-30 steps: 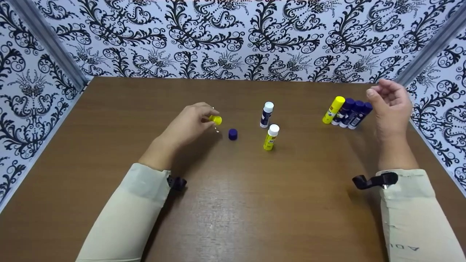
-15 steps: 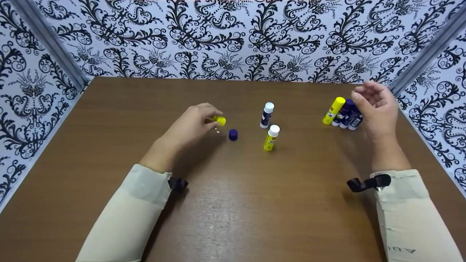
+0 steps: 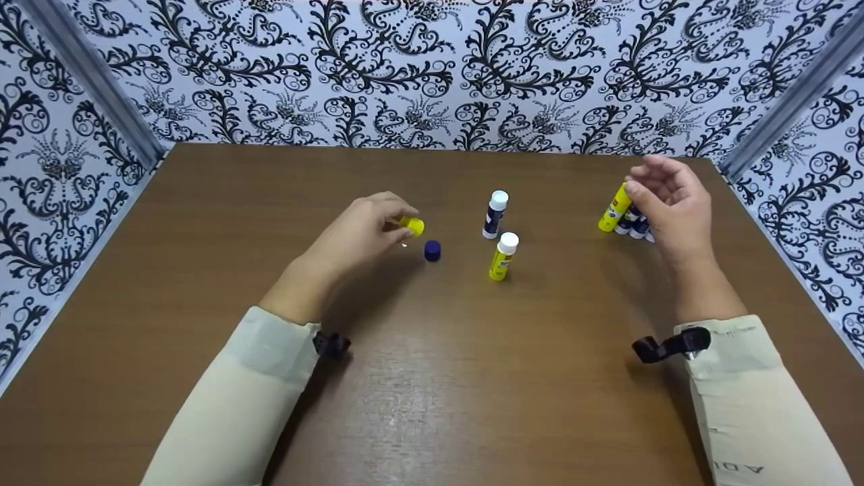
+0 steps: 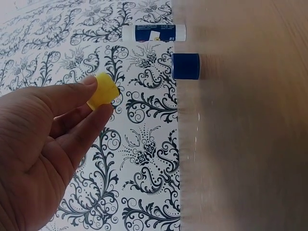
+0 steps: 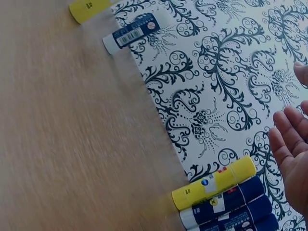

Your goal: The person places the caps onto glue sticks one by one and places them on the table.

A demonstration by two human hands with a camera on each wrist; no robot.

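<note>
I have the right hand (image 3: pixel 675 206) farther left now, overlapping the dark blue glue sticks (image 5: pixel 228 199) in the head view, beside the capped yellow glue stick (image 3: pixel 613 210). Its fingers are loosely bent, gripping nothing. The left hand (image 3: pixel 354 233) has eased slightly right, pinching the yellow cap (image 3: pixel 413 226) between thumb and fingers, just beside the blue cap (image 3: pixel 432 251). I judge the yellow row now within easy reach. The far patterned wall (image 3: pixel 418 74) limits movement beyond the table (image 3: pixel 418 378); its near side gives me wide room.
</note>
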